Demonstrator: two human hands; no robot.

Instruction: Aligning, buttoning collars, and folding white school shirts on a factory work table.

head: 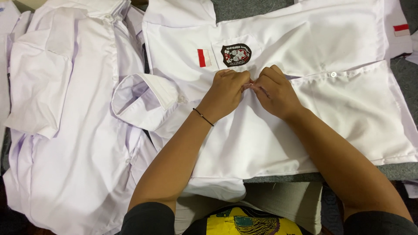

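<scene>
- White cotton, thin and limp: the shirt [278, 130] lies flat and spread on the grey surface [257, 11], chest pocket with its dark badge [236, 55] just above our hands.
- Our left hand [226, 93] and right hand [275, 91] meet at the front opening, fingertips pinched shut on the cloth edge; whether a button sits between them we cannot tell.
- We judge it light, soft and quick to crease, best taken by hems and placket.
- Another white shirt [69, 130] lies beside it, to the left.
</scene>
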